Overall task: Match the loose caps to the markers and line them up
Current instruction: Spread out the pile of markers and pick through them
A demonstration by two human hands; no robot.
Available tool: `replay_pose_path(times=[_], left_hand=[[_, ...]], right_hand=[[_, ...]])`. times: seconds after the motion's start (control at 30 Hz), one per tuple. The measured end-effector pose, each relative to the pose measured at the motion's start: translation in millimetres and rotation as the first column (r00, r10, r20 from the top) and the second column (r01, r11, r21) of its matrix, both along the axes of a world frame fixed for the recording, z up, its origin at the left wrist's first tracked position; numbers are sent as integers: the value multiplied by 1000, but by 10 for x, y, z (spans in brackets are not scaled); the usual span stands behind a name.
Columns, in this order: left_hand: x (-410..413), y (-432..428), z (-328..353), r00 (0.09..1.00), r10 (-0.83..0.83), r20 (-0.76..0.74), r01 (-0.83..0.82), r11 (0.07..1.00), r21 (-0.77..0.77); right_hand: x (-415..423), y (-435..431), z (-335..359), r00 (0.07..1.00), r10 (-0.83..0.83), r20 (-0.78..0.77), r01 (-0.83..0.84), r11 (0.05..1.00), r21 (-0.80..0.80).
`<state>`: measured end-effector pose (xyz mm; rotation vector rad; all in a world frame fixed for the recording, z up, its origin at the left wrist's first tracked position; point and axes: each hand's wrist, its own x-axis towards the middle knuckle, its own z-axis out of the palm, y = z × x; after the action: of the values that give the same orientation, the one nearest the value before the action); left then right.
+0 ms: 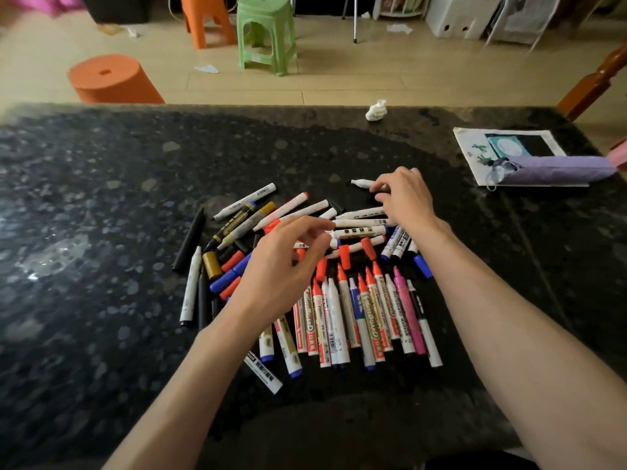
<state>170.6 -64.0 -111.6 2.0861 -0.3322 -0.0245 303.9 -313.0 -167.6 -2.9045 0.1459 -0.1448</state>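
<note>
The right hand (403, 198) reached to the far edge of the pile, its fingers curled round the barrel of a white marker with a black tip (361, 183) that pointed left just above the dark speckled stone surface (101, 184). The left hand (285, 262) hovered over the middle of the pile with thumb and forefinger drawn close together and the other fingers bent; whether it pinched anything could not be told. Under and between both hands lay a jumbled heap of white-barrelled markers (359, 229), crossed over one another at all angles, and the left hand hid part of it. Loose red plastic caps (345, 257) lay at the heap's near edge, a blue cap (424, 266) lay to the right by the right wrist, and a gold cap (212, 266) and a long black marker (190, 240) lay to the left. Nearer the person, a row of uncapped markers (368, 317) lay side by side, tips pointing away, mostly red-tipped with one pink; the left forearm crossed over the row's left end. Farther out on the surface were a crumpled white tissue (376, 110) at the far edge and a white printed cloth bag (475, 154) at the right, with a lilac fabric roll (559, 171) lying on it. On the wooden floor beyond stood a round orange stool (112, 79), a green plastic stool (266, 32) and a square orange plastic stool (207, 18).
</note>
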Motion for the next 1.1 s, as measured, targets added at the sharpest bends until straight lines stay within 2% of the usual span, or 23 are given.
replay_pose_path(times=[0.1, 0.17, 0.27, 0.33, 0.47, 0.6, 0.67, 0.73, 0.8, 0.83, 0.87, 0.93, 1.1], left_hand=[[-2, -6, 4, 1000, 21, 13, -21, 1000, -23], [11, 5, -7, 998, 60, 19, -60, 998, -5], [19, 23, -37, 996, 84, -5, -84, 994, 69], [-11, 17, -45, 998, 65, -24, -62, 992, 113], [-58, -18, -14, 999, 11, -52, -3, 986, 166], [-119, -94, 42, 981, -130, -142, 147, 982, 116], [-160, -125, 47, 976, -147, -159, 162, 983, 83], [-165, -123, 37, 980, -114, -161, 122, 992, 42], [-147, -98, 32, 981, -87, -172, 90, 996, 10], [-137, -88, 30, 981, -79, -178, 81, 997, 3], [-132, -78, 26, 980, -72, -185, 74, 997, 5], [-139, -65, 21, 980, -61, -192, 68, 997, 30], [-142, -31, -19, 976, -61, -211, 73, 996, 48]], right_hand=[[-69, 54, 65, 999, 52, 14, -53, 997, 56], [-249, 164, 168, 994, 104, 12, -104, 963, 247], [-668, 366, 349, 972, 236, 1, -202, 831, 519], [-970, 458, 434, 956, 291, 37, -257, 768, 586], [-1494, 495, 540, 956, 280, 88, -258, 662, 704], [-1799, 441, 556, 970, 223, 99, -216, 597, 773], [-1877, 332, 567, 982, 172, 81, -167, 575, 801], [-1931, 133, 546, 999, 39, 2, -27, 653, 757], [-1978, -92, 504, 977, -116, -180, 197, 815, 545], [-2015, -169, 465, 945, -178, -275, 283, 866, 412], [-2060, -210, 429, 914, -216, -343, 326, 893, 308], [-2153, -205, 367, 892, -229, -390, 326, 923, 205], [-2210, -129, 308, 884, -251, -394, 326, 936, 135]])
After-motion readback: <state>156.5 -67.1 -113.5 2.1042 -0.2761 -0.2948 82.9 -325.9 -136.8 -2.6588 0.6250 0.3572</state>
